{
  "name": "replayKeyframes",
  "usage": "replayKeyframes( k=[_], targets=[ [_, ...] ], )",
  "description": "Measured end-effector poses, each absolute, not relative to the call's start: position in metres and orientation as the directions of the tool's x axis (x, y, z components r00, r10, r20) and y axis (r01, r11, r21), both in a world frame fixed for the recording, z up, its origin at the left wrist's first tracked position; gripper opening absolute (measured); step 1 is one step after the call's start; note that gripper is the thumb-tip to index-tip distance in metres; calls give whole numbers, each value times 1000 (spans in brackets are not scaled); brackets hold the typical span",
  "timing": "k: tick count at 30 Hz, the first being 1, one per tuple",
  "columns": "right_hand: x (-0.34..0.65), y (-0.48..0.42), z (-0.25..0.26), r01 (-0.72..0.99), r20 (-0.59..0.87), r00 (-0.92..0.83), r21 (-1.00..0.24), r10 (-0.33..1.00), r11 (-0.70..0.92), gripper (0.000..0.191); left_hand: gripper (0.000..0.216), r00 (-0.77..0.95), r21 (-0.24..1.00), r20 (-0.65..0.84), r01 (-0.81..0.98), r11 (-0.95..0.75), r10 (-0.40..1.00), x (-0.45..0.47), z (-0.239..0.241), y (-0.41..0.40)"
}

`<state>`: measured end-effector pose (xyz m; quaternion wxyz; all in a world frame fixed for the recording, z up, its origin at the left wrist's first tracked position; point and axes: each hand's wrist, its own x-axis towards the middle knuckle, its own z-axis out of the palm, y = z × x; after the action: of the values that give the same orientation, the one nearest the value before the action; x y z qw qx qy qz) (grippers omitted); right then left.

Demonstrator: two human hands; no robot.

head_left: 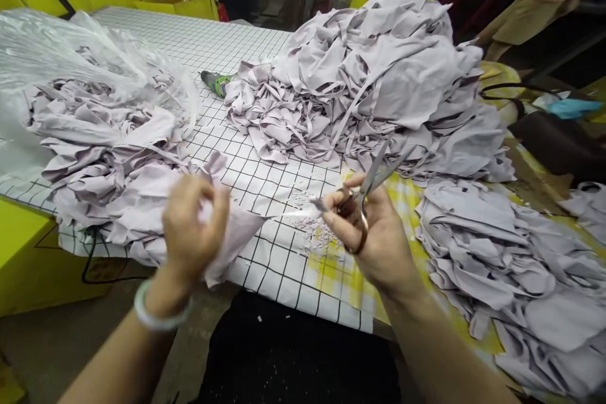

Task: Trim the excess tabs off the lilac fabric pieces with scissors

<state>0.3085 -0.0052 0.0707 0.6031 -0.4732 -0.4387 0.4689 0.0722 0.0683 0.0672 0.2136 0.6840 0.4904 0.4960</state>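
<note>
My left hand (194, 221), slightly blurred, is closed on a pale lilac fabric piece (237, 230) above the table's near edge. A thin white strand (293, 213) stretches from that piece's corner to my right hand (374, 233). The right fingers are wrapped round a pair of scissors (376, 173), whose blades point up and away, slightly parted. Thumb and forefinger also pinch a small scrap of fabric (319, 204) at the strand's end. Small fabric clippings (319, 233) lie on the table below, between my hands.
A heap of lilac fabric (113, 183) spills from a clear plastic bag (52, 44) at left. A bigger heap (379, 69) stands ahead, beside a green-and-black object (215, 83). More fabric (511, 278) lies at right. A person (534, 6) stands at the back right.
</note>
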Motion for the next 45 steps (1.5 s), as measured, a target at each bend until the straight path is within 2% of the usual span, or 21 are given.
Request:
replayKeyframes(
  k=[1,2,3,4,6,9,12,14,16,18,20,24,27,29,30,32,34,37,39,41,45],
  targets=[
    [303,-15,66,-166,76,172,-981,982,105,40,42,173,895,252,332,-297,952,79,52,46],
    [296,-24,61,-183,60,158,-979,986,89,38,48,329,976,-2,208,-70,944,86,39,25],
    [289,-34,55,-200,38,135,-978,990,65,37,50,408,982,-190,82,172,893,92,29,8],
    [283,-44,50,-214,7,103,-976,995,29,36,47,453,929,-305,-51,366,838,97,23,-3],
    [272,-62,39,-226,-73,29,-972,997,-65,35,34,467,758,-420,-290,584,778,103,22,-11],
    [268,-75,25,-209,-162,-39,-964,986,-166,34,25,472,624,-461,-429,653,751,105,34,-1],
    [272,-63,13,-187,-141,43,-974,989,-131,38,18,476,677,-426,-397,620,770,104,48,7],
    [272,-44,8,-178,-102,79,-980,992,-87,54,18,487,750,-373,-342,566,789,105,55,8],
    [267,-22,5,-209,-66,3,-976,998,-64,69,21,520,810,-335,-266,522,785,104,59,8],
    [259,-4,5,-293,-52,-76,-953,996,-72,71,25,552,862,-319,-170,479,770,100,63,11],
    [252,9,6,-393,-70,-62,-915,996,-89,64,27,581,914,-301,-50,402,757,93,68,17],
    [239,14,7,-475,-144,-15,-870,989,-134,65,31,602,982,-183,143,121,777,86,79,29],
    [229,5,3,-486,-210,-48,-849,977,-207,69,31,501,952,45,240,-189,864,96,76,35],
    [226,-2,0,-502,-230,-71,-832,971,-234,68,31,441,934,168,214,-285,882,107,67,36],
    [228,-5,-1,-500,-225,-72,-835,972,-230,67,31,419,954,177,149,-260,891,112,60,37],
    [240,-12,-1,-434,-198,-24,-881,980,-188,64,33,388,994,105,-24,-104,916,123,46,35],
    [262,-21,2,-235,-158,65,-962,985,-139,62,35,385,992,9,-123,41,923,131,34,31],
    [299,-37,10,146,-92,87,-984,992,-104,59,37,461,986,-53,-118,120,886,141,21,23],
    [317,-48,14,298,-73,14,-952,997,-74,58,37,525,982,-58,-124,143,849,147,16,17],
    [327,-58,15,365,-73,-29,-929,997,-57,57,35,577,979,-53,-130,155,815,153,12,13],
    [334,-69,11,403,-64,12,-913,998,-63,53,32,640,988,-62,-69,137,766,160,10,12]
  ],
)
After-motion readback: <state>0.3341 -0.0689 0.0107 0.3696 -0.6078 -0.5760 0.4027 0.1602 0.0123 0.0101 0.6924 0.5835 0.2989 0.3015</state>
